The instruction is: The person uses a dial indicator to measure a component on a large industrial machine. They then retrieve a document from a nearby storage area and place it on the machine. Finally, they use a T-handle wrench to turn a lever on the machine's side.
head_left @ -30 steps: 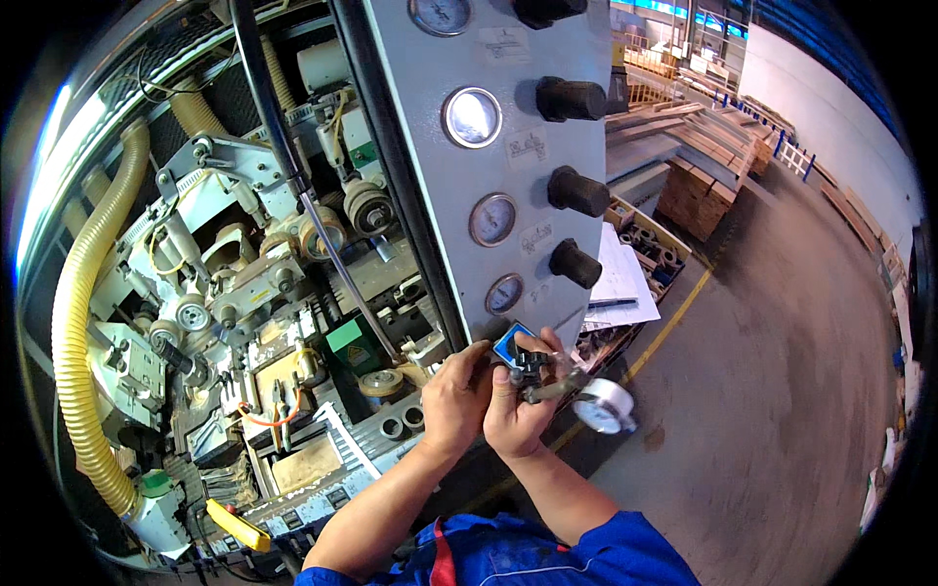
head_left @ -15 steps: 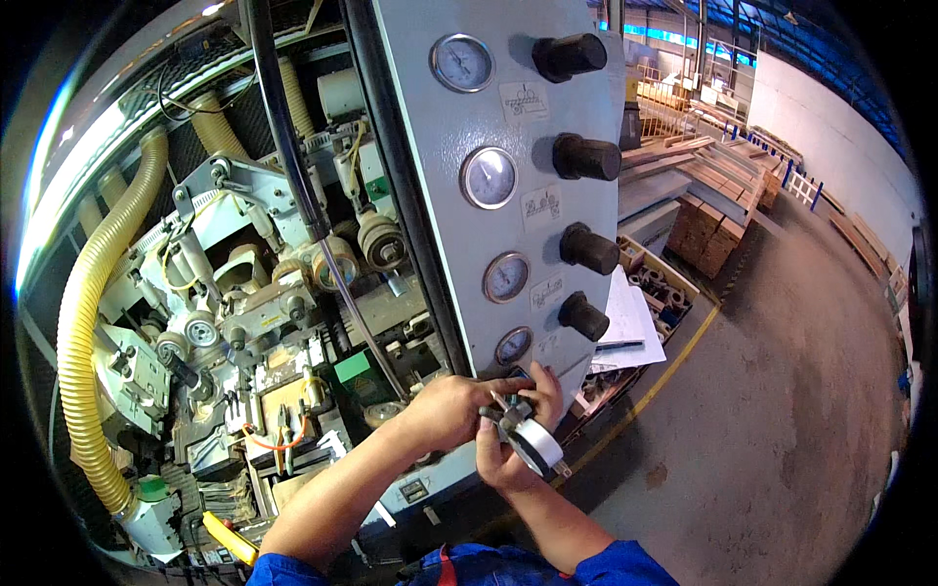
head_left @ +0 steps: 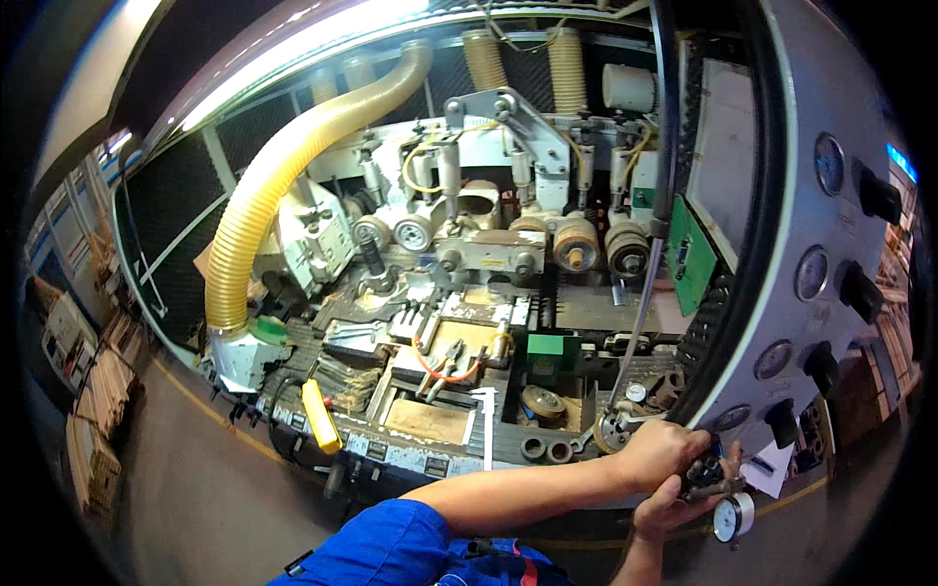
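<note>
Below the control panel's lowest dial, both hands are close together at a pressure gauge (head_left: 727, 519) with a white rim and a dark fitting (head_left: 705, 475) above it. My right hand (head_left: 669, 510) is closed around this gauge assembly from underneath, the dial hanging beside the fingers. From the left, my left hand (head_left: 666, 455) comes in with curled fingers pressed against the fitting's upper side. What those fingers pinch is hidden. The grey control panel (head_left: 782, 371) with its round dials and black knobs (head_left: 782, 423) rises just beyond the hands.
An open woodworking machine fills the middle, with a yellow hose (head_left: 256, 225) and rollers. Pliers (head_left: 445, 366), a white caliper (head_left: 487, 430) and a yellow-handled object (head_left: 320, 415) lie on its bed. White papers (head_left: 767, 471) rest behind the hands. Stacked timber (head_left: 93, 459) stands at left.
The view has swung left, so the panel and both hands now appear farther right and more of the machine shows. Both hands stay together on the gauge assembly.
</note>
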Available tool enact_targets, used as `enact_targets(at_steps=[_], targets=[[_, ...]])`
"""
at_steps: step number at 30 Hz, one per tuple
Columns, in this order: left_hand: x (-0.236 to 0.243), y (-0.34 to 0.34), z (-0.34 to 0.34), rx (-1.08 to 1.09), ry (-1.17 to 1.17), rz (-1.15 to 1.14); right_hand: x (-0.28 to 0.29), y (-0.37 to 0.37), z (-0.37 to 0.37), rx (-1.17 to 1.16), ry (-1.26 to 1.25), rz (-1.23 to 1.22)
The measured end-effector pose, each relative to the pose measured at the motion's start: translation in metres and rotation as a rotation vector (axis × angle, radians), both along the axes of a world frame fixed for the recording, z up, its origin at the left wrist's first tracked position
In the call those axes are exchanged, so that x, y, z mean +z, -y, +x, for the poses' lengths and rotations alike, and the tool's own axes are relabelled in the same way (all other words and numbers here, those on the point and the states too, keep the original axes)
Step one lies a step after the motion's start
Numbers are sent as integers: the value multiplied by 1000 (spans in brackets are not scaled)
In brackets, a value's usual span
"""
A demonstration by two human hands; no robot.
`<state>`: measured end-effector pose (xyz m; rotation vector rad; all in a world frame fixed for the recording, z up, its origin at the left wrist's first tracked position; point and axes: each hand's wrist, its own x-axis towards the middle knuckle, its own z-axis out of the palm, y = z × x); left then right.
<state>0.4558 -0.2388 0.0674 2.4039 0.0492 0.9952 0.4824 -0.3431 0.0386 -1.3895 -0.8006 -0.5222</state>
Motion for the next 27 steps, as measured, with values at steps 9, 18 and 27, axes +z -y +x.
enact_targets(at_steps=[9,18,27], targets=[[-14,-13,-79,-43,-157,-361,-5,7,12,-41,167,-111],[-151,30,-289,530,-451,-890,-31,3,31,-46,326,-160],[-176,49,-299,605,-410,-1064,-37,0,34,-30,319,-151]])
